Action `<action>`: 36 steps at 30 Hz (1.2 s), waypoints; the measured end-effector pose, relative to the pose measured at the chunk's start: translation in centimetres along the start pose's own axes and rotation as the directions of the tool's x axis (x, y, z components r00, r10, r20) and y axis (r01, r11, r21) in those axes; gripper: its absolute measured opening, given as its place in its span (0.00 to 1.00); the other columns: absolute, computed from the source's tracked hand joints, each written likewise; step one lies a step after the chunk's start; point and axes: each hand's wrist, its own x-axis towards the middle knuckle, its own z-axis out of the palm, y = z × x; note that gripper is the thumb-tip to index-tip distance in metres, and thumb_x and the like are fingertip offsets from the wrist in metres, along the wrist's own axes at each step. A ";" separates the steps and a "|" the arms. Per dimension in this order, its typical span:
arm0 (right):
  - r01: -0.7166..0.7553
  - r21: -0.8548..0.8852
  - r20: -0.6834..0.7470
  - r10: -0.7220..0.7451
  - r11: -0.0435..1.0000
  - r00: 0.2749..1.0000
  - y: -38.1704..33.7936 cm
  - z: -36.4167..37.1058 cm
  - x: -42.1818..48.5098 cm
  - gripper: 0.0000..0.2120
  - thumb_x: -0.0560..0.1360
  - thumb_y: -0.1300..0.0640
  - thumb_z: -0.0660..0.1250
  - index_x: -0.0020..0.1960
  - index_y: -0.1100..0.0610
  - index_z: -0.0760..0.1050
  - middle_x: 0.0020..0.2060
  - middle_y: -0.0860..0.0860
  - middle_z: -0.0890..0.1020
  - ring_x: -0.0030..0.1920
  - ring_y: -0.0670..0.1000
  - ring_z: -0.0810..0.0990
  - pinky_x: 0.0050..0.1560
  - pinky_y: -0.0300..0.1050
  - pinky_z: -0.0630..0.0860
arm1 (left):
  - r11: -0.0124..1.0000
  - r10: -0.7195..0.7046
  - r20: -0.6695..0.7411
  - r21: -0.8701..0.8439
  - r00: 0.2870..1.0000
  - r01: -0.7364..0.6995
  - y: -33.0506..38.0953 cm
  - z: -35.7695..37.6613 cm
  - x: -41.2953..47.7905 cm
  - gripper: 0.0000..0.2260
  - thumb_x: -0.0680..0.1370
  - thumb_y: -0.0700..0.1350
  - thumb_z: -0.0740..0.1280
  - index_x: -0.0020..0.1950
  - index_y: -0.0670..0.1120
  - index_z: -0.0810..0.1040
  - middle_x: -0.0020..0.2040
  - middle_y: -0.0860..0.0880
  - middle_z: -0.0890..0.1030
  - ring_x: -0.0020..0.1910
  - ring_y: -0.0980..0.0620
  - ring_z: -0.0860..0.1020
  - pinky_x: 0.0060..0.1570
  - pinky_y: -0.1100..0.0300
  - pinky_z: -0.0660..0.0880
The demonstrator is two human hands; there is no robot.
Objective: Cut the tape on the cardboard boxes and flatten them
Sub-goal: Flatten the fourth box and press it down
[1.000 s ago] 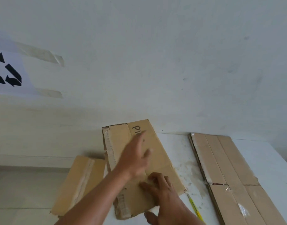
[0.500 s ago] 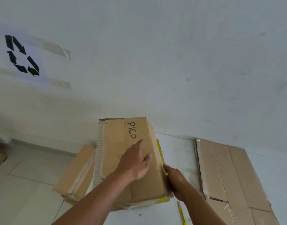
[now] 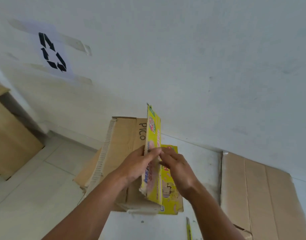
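A brown cardboard box [image 3: 124, 141] marked "PICO" stands on the white table [image 3: 197, 158] in front of me. Its yellow printed flap [image 3: 153, 129] sticks up on edge at the box's right side. My left hand [image 3: 140, 165] holds that flap from the left, thumb and fingers against its edge. My right hand [image 3: 178, 167] meets it from the right, fingers curled onto the same flap. A yellow cutter [image 3: 189, 228] lies on the table near the bottom edge, touched by neither hand.
A flattened brown box [image 3: 256, 193] lies on the table at the right. Another cardboard piece [image 3: 86, 170] sits behind the box at the left. A large brown box [image 3: 12, 141] stands on the floor at far left. A recycling sign [image 3: 52, 52] is taped to the wall.
The box has been turned and its yellow flap raised upright. My left hand moved from the box's top to the flap. My right hand came up from the box's side to join it.
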 end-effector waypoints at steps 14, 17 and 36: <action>-0.051 -0.464 0.110 0.114 0.884 0.987 4.6 -3.5 0.1 0.23 0.82 0.39 0.54 0.49 0.54 0.80 0.40 0.50 0.82 0.43 0.48 0.81 0.53 0.52 0.78 | 0.983 -0.170 -0.058 0.063 0.984 0.174 -0.5 -0.2 -0.2 0.11 0.84 0.43 0.59 0.52 0.54 0.80 0.48 0.54 0.86 0.48 0.51 0.85 0.56 0.51 0.80; -0.187 -0.589 0.115 0.310 0.786 0.944 3.9 -5.0 -0.3 0.26 0.82 0.37 0.50 0.57 0.51 0.80 0.34 0.48 0.84 0.40 0.46 0.82 0.46 0.45 0.76 | 0.982 -0.126 0.009 0.145 0.992 0.123 -0.1 0.3 -0.4 0.13 0.85 0.43 0.58 0.53 0.58 0.78 0.51 0.58 0.85 0.52 0.52 0.84 0.56 0.54 0.79; -0.136 -0.756 -0.147 0.037 0.640 0.988 3.1 -3.9 12.5 0.15 0.73 0.45 0.60 0.54 0.49 0.79 0.45 0.51 0.84 0.42 0.53 0.84 0.45 0.52 0.83 | 0.996 0.035 0.057 0.081 0.998 -0.039 0.1 0.7 0.5 0.21 0.85 0.42 0.56 0.65 0.71 0.64 0.60 0.64 0.78 0.54 0.69 0.78 0.51 0.72 0.74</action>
